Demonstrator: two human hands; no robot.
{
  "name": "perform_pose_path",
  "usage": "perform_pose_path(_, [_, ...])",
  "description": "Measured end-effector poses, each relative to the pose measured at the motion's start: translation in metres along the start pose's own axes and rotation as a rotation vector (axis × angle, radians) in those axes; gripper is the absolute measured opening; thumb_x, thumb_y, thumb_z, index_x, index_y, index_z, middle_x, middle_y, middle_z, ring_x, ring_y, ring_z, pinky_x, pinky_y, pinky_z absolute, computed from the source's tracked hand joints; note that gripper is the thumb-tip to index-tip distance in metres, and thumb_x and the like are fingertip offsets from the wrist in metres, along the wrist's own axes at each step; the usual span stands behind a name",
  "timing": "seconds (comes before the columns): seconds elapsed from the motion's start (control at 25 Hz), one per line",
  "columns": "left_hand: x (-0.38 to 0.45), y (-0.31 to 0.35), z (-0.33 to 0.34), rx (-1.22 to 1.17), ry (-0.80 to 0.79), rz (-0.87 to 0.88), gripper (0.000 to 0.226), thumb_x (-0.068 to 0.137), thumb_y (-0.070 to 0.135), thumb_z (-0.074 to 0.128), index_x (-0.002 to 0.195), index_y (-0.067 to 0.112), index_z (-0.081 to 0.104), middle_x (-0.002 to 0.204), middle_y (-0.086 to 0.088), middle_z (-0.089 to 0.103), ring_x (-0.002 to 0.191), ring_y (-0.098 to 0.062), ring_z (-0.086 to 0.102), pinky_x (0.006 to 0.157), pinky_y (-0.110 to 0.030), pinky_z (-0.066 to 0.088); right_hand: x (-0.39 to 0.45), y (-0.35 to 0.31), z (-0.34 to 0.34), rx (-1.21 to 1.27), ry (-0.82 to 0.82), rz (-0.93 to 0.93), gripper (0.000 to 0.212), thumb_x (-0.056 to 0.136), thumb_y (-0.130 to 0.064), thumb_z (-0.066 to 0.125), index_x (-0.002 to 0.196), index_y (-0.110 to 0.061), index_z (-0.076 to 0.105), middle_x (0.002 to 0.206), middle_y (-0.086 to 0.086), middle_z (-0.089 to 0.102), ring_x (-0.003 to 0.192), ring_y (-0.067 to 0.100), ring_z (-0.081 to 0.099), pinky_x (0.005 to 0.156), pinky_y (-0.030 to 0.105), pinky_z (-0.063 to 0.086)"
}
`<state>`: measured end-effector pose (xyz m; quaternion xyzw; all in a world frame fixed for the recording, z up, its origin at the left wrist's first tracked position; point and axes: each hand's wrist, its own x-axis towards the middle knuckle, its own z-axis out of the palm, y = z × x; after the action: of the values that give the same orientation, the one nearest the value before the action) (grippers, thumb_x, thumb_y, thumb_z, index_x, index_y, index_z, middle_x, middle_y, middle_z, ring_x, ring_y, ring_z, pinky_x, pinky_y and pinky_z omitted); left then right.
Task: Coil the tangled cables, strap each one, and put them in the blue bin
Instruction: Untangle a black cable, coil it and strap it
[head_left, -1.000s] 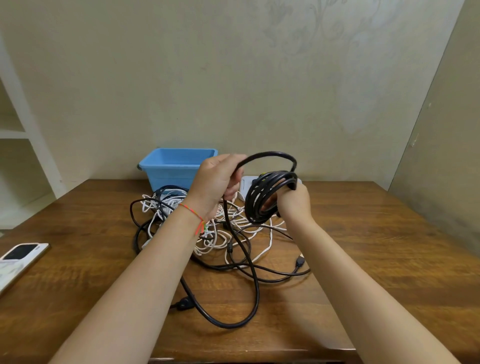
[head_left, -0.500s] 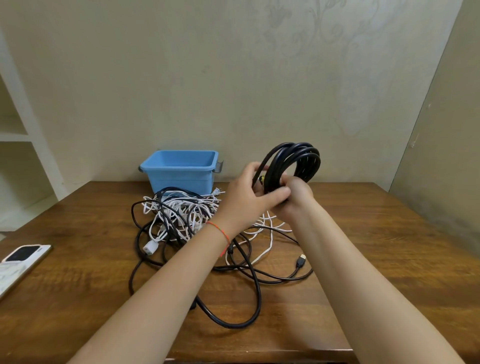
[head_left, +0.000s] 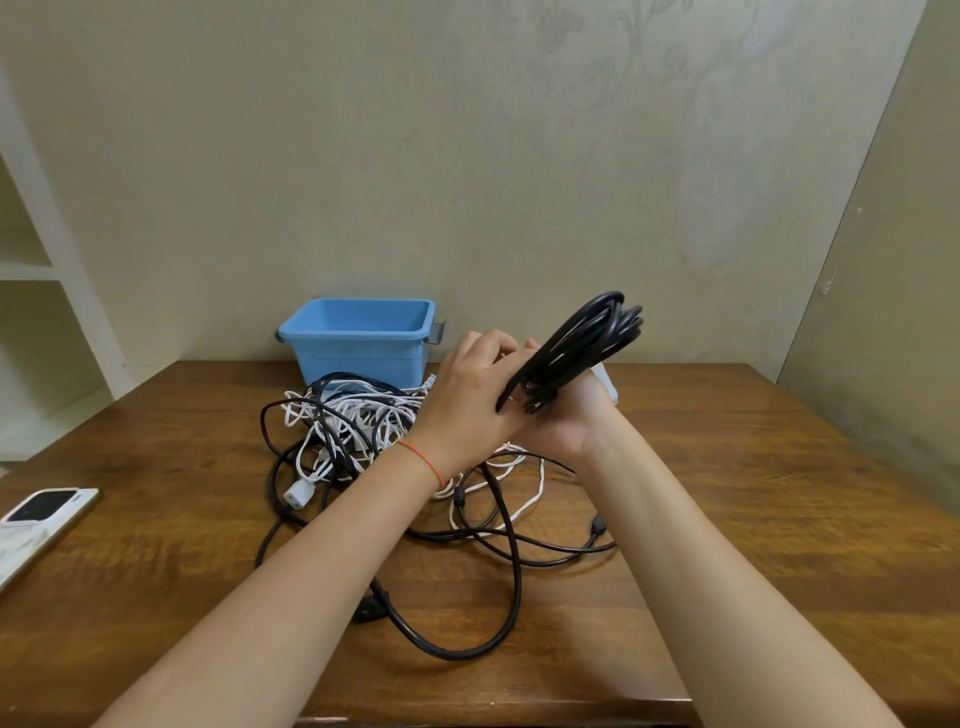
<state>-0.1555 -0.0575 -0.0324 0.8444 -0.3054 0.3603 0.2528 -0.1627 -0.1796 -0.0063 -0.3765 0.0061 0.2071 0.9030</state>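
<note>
A black cable coil (head_left: 582, 343) of several loops is held up above the table, tilted up to the right. My right hand (head_left: 563, 421) grips its lower end from beneath. My left hand (head_left: 475, 395) lies over the same end, fingers curled onto the loops. The coil's loose tail (head_left: 511, 561) hangs down and loops across the table. A tangle of white and black cables (head_left: 353, 421) lies behind my left wrist. The blue bin (head_left: 358, 338) stands at the back by the wall, and no cable shows inside it.
A phone (head_left: 44, 512) lies on white paper at the table's left edge. A white object (head_left: 605, 382) peeks out behind my right hand. White shelves (head_left: 31, 270) stand at the far left. The wooden table (head_left: 779, 493) has bare surface on the right.
The coil has gone from standing upright to tilted flatter toward the right. My left hand came off the loose cable and closed over the coil's lower end beside my right hand.
</note>
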Motion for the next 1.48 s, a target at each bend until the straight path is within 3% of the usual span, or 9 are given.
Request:
perform_pose_path(0.24, [0.008,0.008,-0.009,0.200,0.001,0.251,0.036,0.078,0.024,0.054,0.114,0.028,0.056,0.092,-0.007,0.055,0.088,-0.023,0.045,0.072,-0.035,0.038,-0.008,-0.004,-0.005,-0.307,-0.291,0.052,0.016,0.085,-0.006,0.048,0.100,-0.005,0.055,0.092,0.012,0.063,0.091,0.020,0.064,0.081,0.030,0.052])
perform_pose_path(0.44, [0.011,0.011,-0.007,0.224,0.020,0.370,0.022,0.080,0.022,0.065,0.099,0.013,0.070,0.094,-0.007,0.062,0.087,-0.028,0.055,0.071,-0.042,0.045,-0.008,-0.007,-0.010,-0.307,-0.258,0.071,0.030,0.092,-0.018,0.042,0.086,-0.008,0.069,0.084,0.011,0.063,0.086,0.019,0.063,0.078,0.030,0.048])
perform_pose_path(0.6, [0.009,0.010,-0.009,0.054,-0.024,0.177,0.019,0.080,0.027,0.065,0.096,0.016,0.067,0.088,0.000,0.059,0.084,-0.019,0.052,0.070,-0.035,0.043,0.004,-0.003,-0.012,-0.305,-0.170,0.066,0.023,0.087,-0.018,0.048,0.096,-0.008,0.066,0.094,0.012,0.068,0.093,0.024,0.066,0.085,0.037,0.052])
perform_pose_path(0.84, [0.016,0.017,-0.033,-0.556,-0.279,-0.497,0.022,0.090,0.015,0.061,0.069,0.020,0.062,0.068,0.005,0.066,0.071,-0.007,0.062,0.070,-0.023,0.047,0.015,-0.013,-0.036,-0.518,0.223,-0.304,0.032,0.090,-0.007,0.062,0.121,-0.002,0.061,0.114,0.021,0.069,0.101,0.033,0.070,0.093,0.052,0.055])
perform_pose_path(0.92, [0.013,0.012,-0.036,-0.829,-0.408,-0.551,0.028,0.094,0.010,0.051,0.068,0.009,0.062,0.071,-0.011,0.067,0.074,-0.019,0.066,0.074,-0.028,0.051,0.009,-0.015,-0.032,-0.808,0.205,-0.400,0.034,0.085,-0.009,0.069,0.118,-0.011,0.064,0.110,0.013,0.071,0.102,0.026,0.069,0.092,0.046,0.055])
perform_pose_path(1.04, [0.009,0.004,-0.039,-1.204,-0.582,-0.672,0.035,0.094,0.013,0.046,0.060,0.015,0.055,0.056,-0.002,0.049,0.051,-0.016,0.055,0.061,-0.028,0.049,0.002,-0.013,-0.027,-1.075,0.155,-0.473,0.030,0.080,-0.009,0.073,0.108,-0.016,0.067,0.094,0.002,0.071,0.089,0.013,0.068,0.080,0.028,0.056])
perform_pose_path(1.2, [0.009,-0.004,-0.041,-1.188,-0.716,-0.850,0.036,0.089,0.015,0.054,0.053,0.021,0.052,0.039,0.009,0.030,0.031,-0.005,0.028,0.051,-0.025,0.041,0.001,-0.004,-0.025,-1.338,0.083,-0.518,0.014,0.082,-0.007,0.070,0.087,-0.018,0.063,0.069,-0.006,0.059,0.055,0.000,0.055,0.054,0.016,0.046])
perform_pose_path(1.36, [0.005,-0.007,-0.034,-1.291,-0.514,-0.892,0.021,0.085,0.020,0.068,0.065,0.016,0.061,0.048,0.006,0.040,0.042,-0.009,0.042,0.068,-0.030,0.050,0.011,0.001,-0.032,-1.116,0.316,-0.510,0.011,0.094,-0.019,0.058,0.096,-0.009,0.061,0.065,0.005,0.054,0.046,0.013,0.053,0.048,0.026,0.044])
perform_pose_path(1.48, [0.000,-0.005,-0.027,-1.382,-0.436,-0.744,0.030,0.087,0.020,0.060,0.058,0.016,0.065,0.058,0.000,0.055,0.063,-0.015,0.059,0.093,-0.038,0.048,0.018,0.008,-0.030,-0.659,0.427,-0.309,0.021,0.098,-0.031,0.056,0.099,-0.010,0.062,0.069,0.007,0.058,0.060,0.018,0.059,0.065,0.034,0.052])
